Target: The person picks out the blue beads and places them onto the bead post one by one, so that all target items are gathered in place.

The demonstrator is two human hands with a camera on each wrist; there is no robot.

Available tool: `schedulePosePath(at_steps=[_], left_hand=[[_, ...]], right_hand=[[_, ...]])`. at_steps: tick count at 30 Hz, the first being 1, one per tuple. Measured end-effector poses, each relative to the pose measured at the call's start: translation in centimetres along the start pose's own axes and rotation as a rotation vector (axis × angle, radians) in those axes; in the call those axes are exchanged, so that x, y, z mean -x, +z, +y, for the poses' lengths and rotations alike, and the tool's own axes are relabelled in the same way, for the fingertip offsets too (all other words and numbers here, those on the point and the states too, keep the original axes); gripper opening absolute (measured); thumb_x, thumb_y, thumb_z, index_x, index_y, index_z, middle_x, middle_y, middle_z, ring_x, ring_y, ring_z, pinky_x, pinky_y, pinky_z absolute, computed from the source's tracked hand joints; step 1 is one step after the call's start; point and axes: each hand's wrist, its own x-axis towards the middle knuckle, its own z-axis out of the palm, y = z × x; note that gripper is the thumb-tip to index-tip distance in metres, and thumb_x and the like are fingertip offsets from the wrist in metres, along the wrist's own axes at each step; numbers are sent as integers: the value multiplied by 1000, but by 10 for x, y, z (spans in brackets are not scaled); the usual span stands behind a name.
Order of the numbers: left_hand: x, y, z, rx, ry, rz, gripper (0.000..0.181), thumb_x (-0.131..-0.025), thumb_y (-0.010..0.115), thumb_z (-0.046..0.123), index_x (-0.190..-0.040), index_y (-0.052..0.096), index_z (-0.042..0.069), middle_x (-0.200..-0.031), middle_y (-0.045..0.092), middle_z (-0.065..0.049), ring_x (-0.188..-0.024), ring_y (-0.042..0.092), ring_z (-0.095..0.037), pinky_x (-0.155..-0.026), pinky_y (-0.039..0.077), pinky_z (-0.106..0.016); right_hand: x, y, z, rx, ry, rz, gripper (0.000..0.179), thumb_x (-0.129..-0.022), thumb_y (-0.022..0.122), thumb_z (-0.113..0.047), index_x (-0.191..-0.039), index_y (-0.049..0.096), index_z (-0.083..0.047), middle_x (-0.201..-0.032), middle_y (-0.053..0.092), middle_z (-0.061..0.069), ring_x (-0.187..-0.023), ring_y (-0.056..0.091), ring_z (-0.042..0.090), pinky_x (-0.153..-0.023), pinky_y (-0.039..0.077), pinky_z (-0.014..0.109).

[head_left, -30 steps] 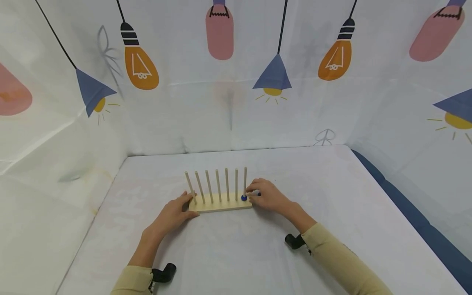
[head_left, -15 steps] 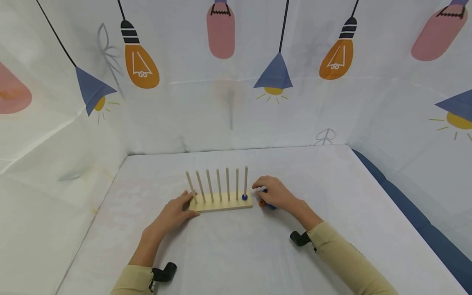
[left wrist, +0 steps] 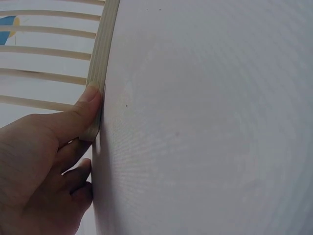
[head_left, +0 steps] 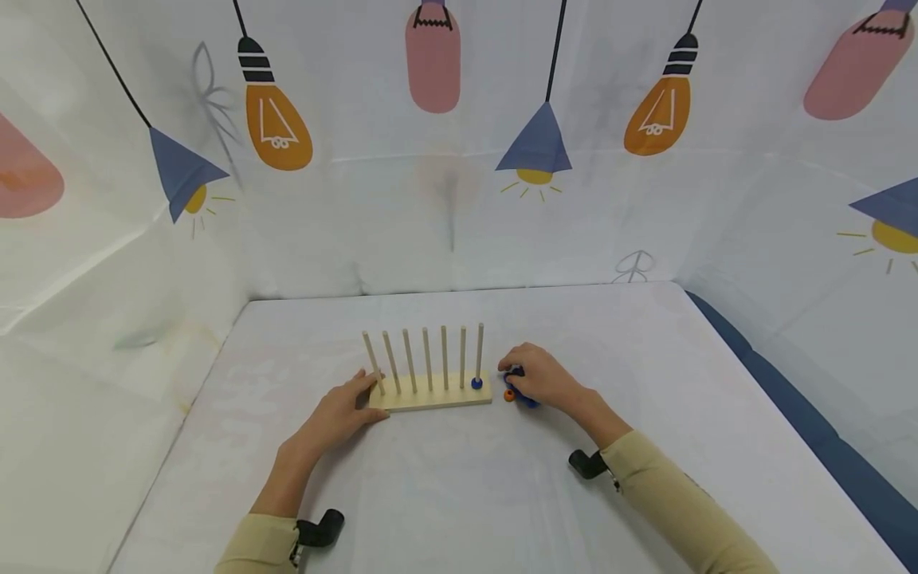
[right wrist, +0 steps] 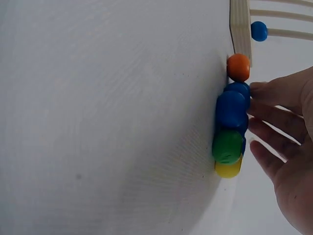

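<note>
A pale wooden peg board (head_left: 432, 401) with a row of upright pegs stands mid-table. My left hand (head_left: 343, 414) grips its left end; in the left wrist view the thumb (left wrist: 89, 95) presses on the base's near side. One blue bead (head_left: 476, 383) sits at the bottom of the rightmost peg. Just right of the board, my right hand (head_left: 543, 376) reaches over a small cluster of loose beads, fingers spread. In the right wrist view its fingertips are right at the blue beads (right wrist: 232, 108). An orange bead (right wrist: 238, 67), a green bead (right wrist: 227, 146) and a yellow bead (right wrist: 228, 170) lie alongside.
The table (head_left: 445, 486) has a white cover. White cloth (head_left: 387, 223) printed with lamps and bulbs hangs behind and at both sides. A black wrist camera (head_left: 321, 529) sticks out by the left sleeve, another black camera (head_left: 587, 464) by the right.
My right hand has moved right, away from the rightmost peg, to the loose beads. The blue bead stays on that peg. My left hand keeps its hold on the board.
</note>
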Motion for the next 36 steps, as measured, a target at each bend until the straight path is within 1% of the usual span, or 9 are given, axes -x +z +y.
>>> schedulePosePath(at_steps=[10,14,24,32,36], left_hand=[[0,1,0,-7,10,6,79,-89,74,40,-153,40,9,-161,25,-25,-149,25,-43,-117,28,-62],[-1,0,-1,1,3,5,79,-88,74,40,-153,39,10,-161,25,-23,-150,25,-42,-118,27,-61],[0,0,0,12,-1,1,80,-88,75,39,-153,39,10,-162,24,-23,-150,24,-42,-119,26,-61],[1,0,1,13,-2,0,81,-88,75,39,-154,38,10,-162,24,-22,-150,24,-41,-119,26,-60],[1,0,0,9,-3,1,80,-88,75,38,-154,38,10,-162,24,-23,-150,24,-42,-119,26,-61]], right_hand=[[-5,0,-1,70,-8,-21,16,-86,73,-6,-101,77,-8,-98,73,1,-98,62,18,-87,55,37],[-6,0,-1,97,-9,-24,13,-87,73,-9,-99,77,-9,-95,72,0,-95,62,17,-85,55,36],[-9,3,0,102,-14,-15,11,-87,72,-10,-96,78,-9,-93,71,-1,-92,60,15,-83,55,35],[-10,1,-4,102,42,-41,13,-86,74,-11,-98,77,-8,-93,71,0,-93,59,15,-84,55,36],[-10,0,-8,108,49,-41,13,-86,73,-10,-98,77,-8,-92,70,0,-91,59,15,-83,55,36]])
